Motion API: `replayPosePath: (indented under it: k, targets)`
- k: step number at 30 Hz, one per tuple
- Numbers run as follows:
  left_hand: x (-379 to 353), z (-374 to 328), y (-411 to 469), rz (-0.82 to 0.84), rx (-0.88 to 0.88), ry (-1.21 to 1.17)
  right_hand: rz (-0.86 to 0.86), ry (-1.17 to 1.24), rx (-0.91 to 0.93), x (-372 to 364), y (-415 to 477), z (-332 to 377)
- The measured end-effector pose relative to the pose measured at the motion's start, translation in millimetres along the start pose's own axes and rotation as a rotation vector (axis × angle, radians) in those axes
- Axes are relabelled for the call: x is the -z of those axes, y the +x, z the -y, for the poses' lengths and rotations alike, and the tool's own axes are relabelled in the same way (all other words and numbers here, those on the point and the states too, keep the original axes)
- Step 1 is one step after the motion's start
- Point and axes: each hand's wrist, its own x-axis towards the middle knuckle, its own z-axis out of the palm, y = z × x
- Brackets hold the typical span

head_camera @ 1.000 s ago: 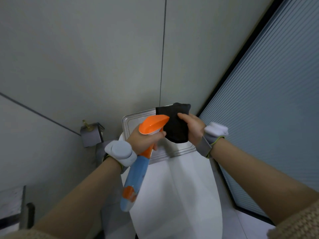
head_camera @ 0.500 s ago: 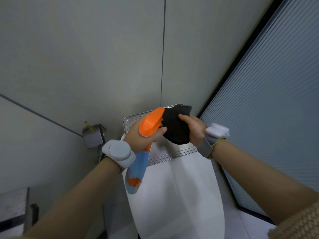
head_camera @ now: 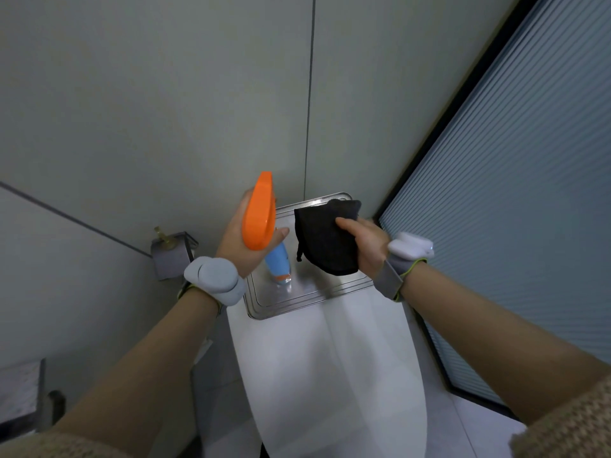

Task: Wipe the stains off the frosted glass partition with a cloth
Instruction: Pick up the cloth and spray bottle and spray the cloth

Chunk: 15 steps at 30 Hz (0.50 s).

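My left hand (head_camera: 243,241) grips a spray bottle (head_camera: 259,216) with an orange trigger head and a blue body. The bottle stands nearly upright, its base at or just above the steel tray (head_camera: 297,300); contact I cannot tell. A dark grey cloth (head_camera: 324,241) hangs from my right hand (head_camera: 365,244), thumb on its front, just right of the bottle. The ribbed frosted glass partition (head_camera: 515,200) in a black frame fills the right side, beyond my right forearm.
The steel tray lies on the tank behind a white toilet lid (head_camera: 330,385) below my arms. A grey paper holder (head_camera: 172,254) is fixed to the tiled wall (head_camera: 165,94) at left. A metal rack corner (head_camera: 23,395) shows at bottom left.
My left hand has swung the spray bottle from a slant beside the toilet to nearly upright over the tray. The cloth and my right hand have barely moved.
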Motion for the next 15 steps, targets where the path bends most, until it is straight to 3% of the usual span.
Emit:
replayPosePath:
  k: [10, 15]
  targets:
    - [-0.5, 19.7, 12.2, -0.046, 0.058, 0.137, 0.014, 0.008, -0.022, 0.2, -3.3, 3.4]
    - [12.8, 7.4, -5.0, 0.077, 0.139, 0.076, 0.015, 0.011, 0.03, -3.6, -16.9, 13.4]
